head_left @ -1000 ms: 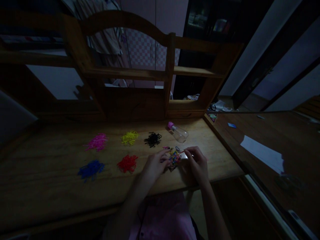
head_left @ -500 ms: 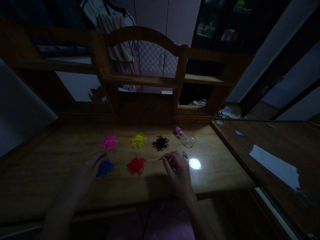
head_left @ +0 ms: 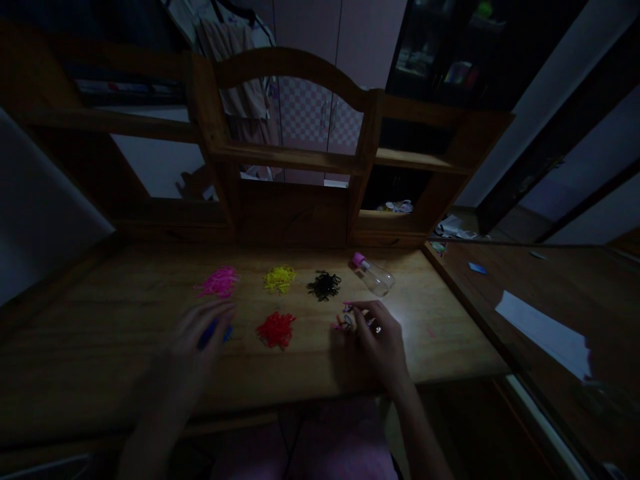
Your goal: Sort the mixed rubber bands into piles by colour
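Mixed bands (head_left: 349, 320): a small heap on the desk (head_left: 125, 313), just in front of the black pile (head_left: 324, 285) and near the bottle (head_left: 373, 275).
Right hand (head_left: 379, 341): fingers curled onto the heap; I cannot tell whether they pinch anything.
Left hand (head_left: 197, 340): blurred, fingers spread over the blue pile (head_left: 216, 331).
Risk: I judge a careless sweep could smear blue into the red pile (head_left: 275, 329), and the dim light invites colour mix-ups.

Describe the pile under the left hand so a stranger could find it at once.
On the wooden desk, small bands lie in single-colour heaps in two rows. The blue heap is the front row's left one, beside the red heap, partly hidden by the left hand. No other heap is blue.
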The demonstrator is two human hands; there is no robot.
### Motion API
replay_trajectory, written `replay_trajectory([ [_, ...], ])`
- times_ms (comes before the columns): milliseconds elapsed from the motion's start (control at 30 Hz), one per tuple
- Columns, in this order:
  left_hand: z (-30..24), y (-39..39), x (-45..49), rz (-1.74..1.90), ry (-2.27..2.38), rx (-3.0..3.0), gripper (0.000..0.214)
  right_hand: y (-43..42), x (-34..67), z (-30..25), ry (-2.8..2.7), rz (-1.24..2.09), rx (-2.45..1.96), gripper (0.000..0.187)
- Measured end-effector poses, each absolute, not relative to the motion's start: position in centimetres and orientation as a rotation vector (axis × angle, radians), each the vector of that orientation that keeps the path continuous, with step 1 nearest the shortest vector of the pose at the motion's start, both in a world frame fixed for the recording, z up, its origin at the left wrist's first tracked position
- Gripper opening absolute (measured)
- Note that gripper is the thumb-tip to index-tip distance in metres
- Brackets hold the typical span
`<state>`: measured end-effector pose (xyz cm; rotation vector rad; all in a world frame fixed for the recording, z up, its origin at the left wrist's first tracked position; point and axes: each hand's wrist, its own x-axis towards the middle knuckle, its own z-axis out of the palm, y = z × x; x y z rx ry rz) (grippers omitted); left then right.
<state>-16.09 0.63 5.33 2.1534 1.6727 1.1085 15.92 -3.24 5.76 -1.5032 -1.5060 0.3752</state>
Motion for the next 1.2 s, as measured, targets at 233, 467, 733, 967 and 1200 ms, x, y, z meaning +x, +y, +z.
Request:
replay_trajectory([
  [233, 3.8, -1.3, -3.3, 0.926, 1.134, 2.097, 0.025, -5.5, 22.9, 4.0, -1.317, 0.274, -1.686, 0.026],
  [467, 2.8, -2.4, -0.7, 0.775, 1.072, 2.046, 0.029, -6.2, 23.7, 2.1, -1.209, 0.553, -1.657, 0.029],
  [733, 1.5, -1.6, 0.4, 0.671, 1.069, 2.097, 0.013, -6.2, 24.0, 1.9, -1.208, 0.545, -1.675, 0.026],
  [967, 2.6, -0.9, 1.7, 0.712, 1.091, 2.213, 0.014, -6.3, 23.8, 2.0, -1.205, 0.513, -1.678, 0.026],
  [1200, 6.1, 1.7, 4.9, 0.696, 0.99, 2.426, 0.026, -6.4, 23.7, 2.2, -1.197, 0.503, -1.67, 0.026],
])
